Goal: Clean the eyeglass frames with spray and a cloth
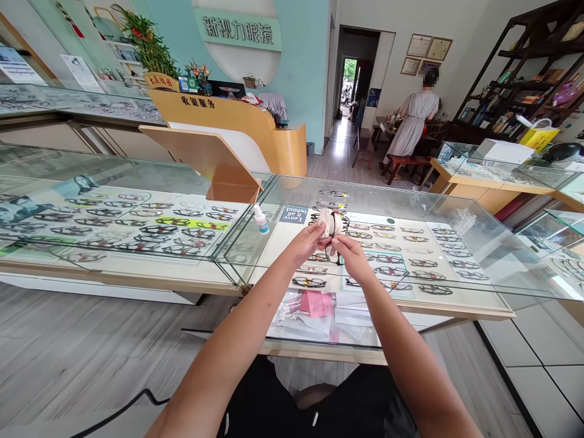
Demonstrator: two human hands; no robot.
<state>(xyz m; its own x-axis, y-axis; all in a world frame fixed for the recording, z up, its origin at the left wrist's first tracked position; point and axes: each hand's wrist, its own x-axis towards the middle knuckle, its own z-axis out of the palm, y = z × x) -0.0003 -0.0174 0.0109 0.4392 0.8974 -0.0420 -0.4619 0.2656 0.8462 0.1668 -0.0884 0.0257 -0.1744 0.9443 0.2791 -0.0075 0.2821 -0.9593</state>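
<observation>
Above the glass counter, both my hands are close together in front of me. My left hand [311,238] is closed on a pale cloth [325,219], bunched up with a dark strip across it. My right hand [353,257] pinches a pair of dark-framed eyeglasses [336,260] just under the cloth. One lens hangs below the fingers. The cloth and fingers hide part of the glasses. A small white spray bottle [260,219] stands upright on the glass to the left of my hands.
Rows of eyeglasses [423,263] lie inside the glass display case [456,210]. More frames fill the left case. A wooden board [201,152] leans beside the bottle. Beyond are a wooden cashier desk [287,149] and a person [417,115] with their back turned.
</observation>
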